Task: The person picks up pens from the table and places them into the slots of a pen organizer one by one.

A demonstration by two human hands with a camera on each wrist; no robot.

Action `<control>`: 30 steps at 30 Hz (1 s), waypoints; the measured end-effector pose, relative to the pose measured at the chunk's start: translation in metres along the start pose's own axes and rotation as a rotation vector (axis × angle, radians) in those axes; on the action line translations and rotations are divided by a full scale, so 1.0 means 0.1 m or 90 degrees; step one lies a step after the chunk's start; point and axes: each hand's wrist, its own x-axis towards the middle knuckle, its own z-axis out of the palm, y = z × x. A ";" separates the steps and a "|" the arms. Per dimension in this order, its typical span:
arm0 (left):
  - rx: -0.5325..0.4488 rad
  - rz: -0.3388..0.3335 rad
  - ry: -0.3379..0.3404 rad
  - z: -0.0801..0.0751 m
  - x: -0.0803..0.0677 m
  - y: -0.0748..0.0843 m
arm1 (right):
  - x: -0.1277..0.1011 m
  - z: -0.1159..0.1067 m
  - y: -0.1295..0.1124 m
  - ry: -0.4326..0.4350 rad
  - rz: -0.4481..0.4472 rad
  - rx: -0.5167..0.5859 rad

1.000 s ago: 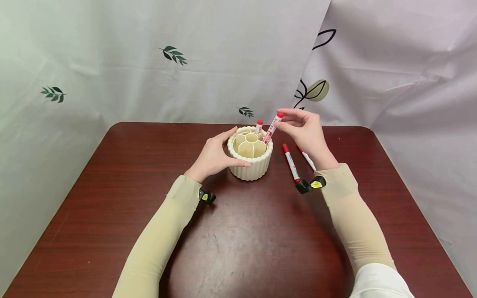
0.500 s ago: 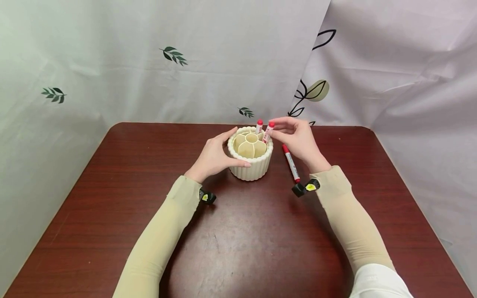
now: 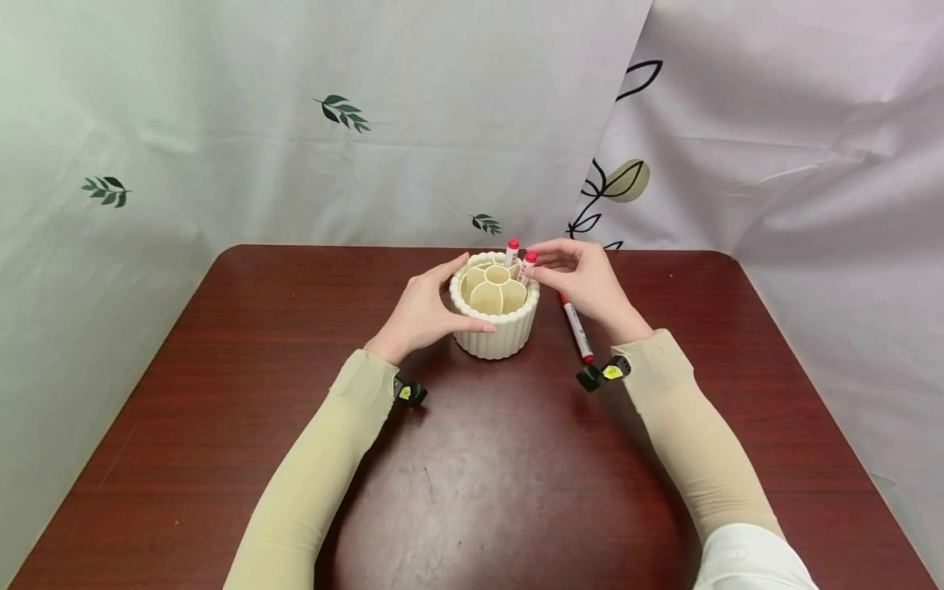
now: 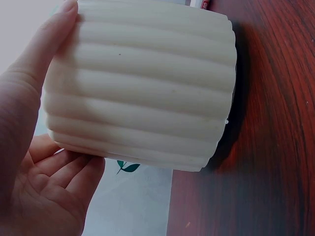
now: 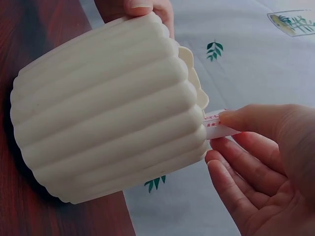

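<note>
A cream pen holder [image 3: 492, 338] with ribbed walls and petal-shaped compartments stands upright near the table's back edge. My left hand [image 3: 418, 313] grips it from the left, thumb across the front and fingers round the back; in the left wrist view its ribbed side [image 4: 142, 83] fills the middle. My right hand [image 3: 588, 285] pinches a white marker [image 3: 527, 265] with a red cap, its lower part down in a right-hand compartment. The right wrist view shows this marker's white barrel [image 5: 216, 130] between thumb and fingers at the rim. Another red-capped marker [image 3: 512, 252] stands in a back compartment.
A red-and-white marker [image 3: 578, 332] lies on the dark red wooden table [image 3: 472, 475], right of the holder and partly under my right hand. A pale curtain [image 3: 413, 147] with leaf prints hangs behind the table.
My right hand has moved left and down, sinking the pinched marker deeper into the holder. A second marker lying on the table is now hidden behind my right hand. The left hand stays put.
</note>
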 end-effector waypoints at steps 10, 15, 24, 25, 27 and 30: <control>-0.004 0.004 0.011 0.01 -0.01 0.00 | -0.09 -0.09 -0.08 0.010 0.012 0.003; 0.015 0.005 0.013 0.01 -0.04 0.02 | -0.16 -0.16 -0.07 0.017 0.028 -0.024; 0.057 0.026 0.013 -0.01 -0.08 0.02 | -0.27 -0.32 0.02 0.038 0.022 -0.017; 0.057 0.028 0.012 -0.01 -0.09 0.02 | -0.28 -0.34 0.02 0.041 0.027 -0.014; 0.058 0.033 0.009 -0.02 -0.10 0.02 | -0.32 -0.38 0.02 0.045 0.041 -0.013; 0.063 0.038 0.007 -0.03 -0.12 0.02 | -0.37 -0.44 0.04 0.053 0.068 -0.009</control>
